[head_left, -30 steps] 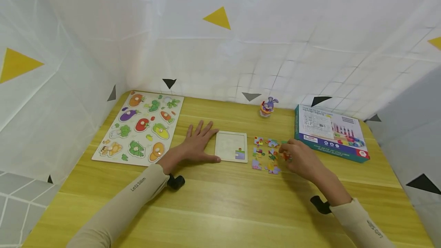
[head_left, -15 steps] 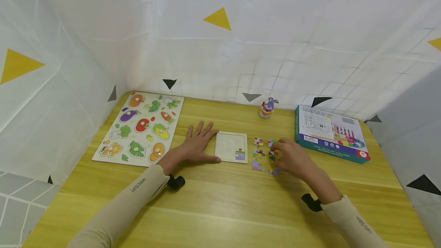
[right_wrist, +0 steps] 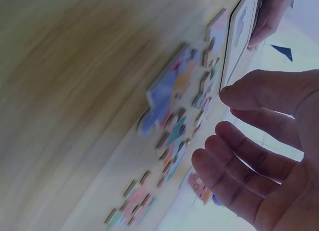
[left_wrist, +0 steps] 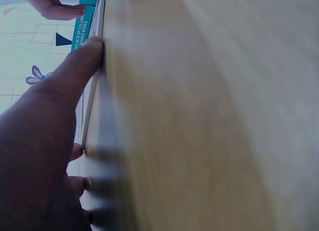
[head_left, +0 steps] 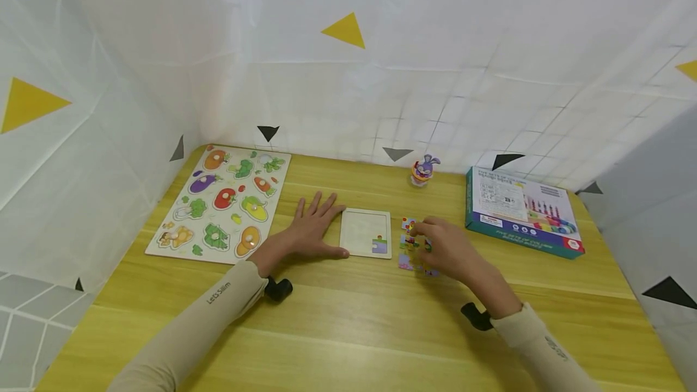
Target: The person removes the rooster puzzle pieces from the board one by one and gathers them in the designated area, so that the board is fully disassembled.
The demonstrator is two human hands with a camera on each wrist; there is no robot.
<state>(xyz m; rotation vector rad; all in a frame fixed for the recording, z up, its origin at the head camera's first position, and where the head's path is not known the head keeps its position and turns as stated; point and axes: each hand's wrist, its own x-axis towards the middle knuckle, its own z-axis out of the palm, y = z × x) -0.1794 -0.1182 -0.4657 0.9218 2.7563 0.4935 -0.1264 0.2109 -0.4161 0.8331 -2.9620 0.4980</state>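
My left hand [head_left: 313,231] lies spread on the table, with thumb and index fingertip at the left edge of a small wooden puzzle tray [head_left: 356,228]. One jigsaw piece [head_left: 379,245] sits in the tray's lower right corner. Right of the tray are several loose jigsaw pieces [head_left: 405,261], partly covered in the head view by my right hand [head_left: 449,250]. The right wrist view has that hand [right_wrist: 264,146] over the pieces [right_wrist: 172,86], its fingers loosely bent and parted from the thumb, nothing between them. In the left wrist view, my left thumb [left_wrist: 89,54] lies against the tray's edge.
A large vegetable puzzle board [head_left: 220,204] lies at the left. At the back stands a small purple bunny figure [head_left: 423,169]. A teal and white box [head_left: 523,209] lies at the back right. White sheeting [head_left: 337,107] rises behind the table.
My right hand has moved left across the loose pieces, from their right side towards the tray. My left hand and the tray have stayed in place.
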